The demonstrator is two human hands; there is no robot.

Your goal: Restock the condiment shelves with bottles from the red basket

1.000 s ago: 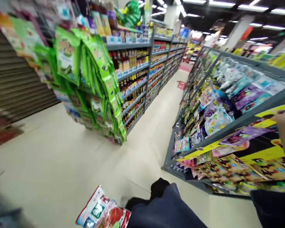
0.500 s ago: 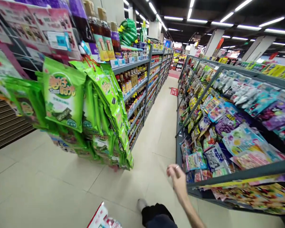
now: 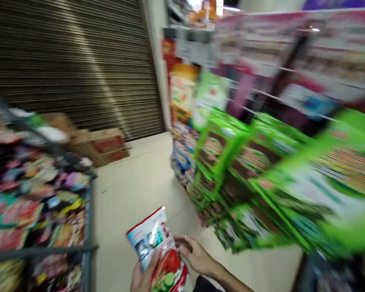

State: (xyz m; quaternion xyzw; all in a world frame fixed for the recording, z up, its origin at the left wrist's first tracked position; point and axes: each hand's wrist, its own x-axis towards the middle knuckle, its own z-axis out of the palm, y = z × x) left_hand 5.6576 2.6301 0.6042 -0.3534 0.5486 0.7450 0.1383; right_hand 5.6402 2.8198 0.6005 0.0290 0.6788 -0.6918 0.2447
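Shop aisle, blurred by camera motion. Rear left: a ribbed metal roller shutter, fully lowered. At its foot, cardboard boxes rest on the pale tiled floor. Left: a grey wire shelf filled with mixed coloured snack packets. Right: a display rack hung with green packets, tilted in view; above it, pink and white signage, its print illegible.
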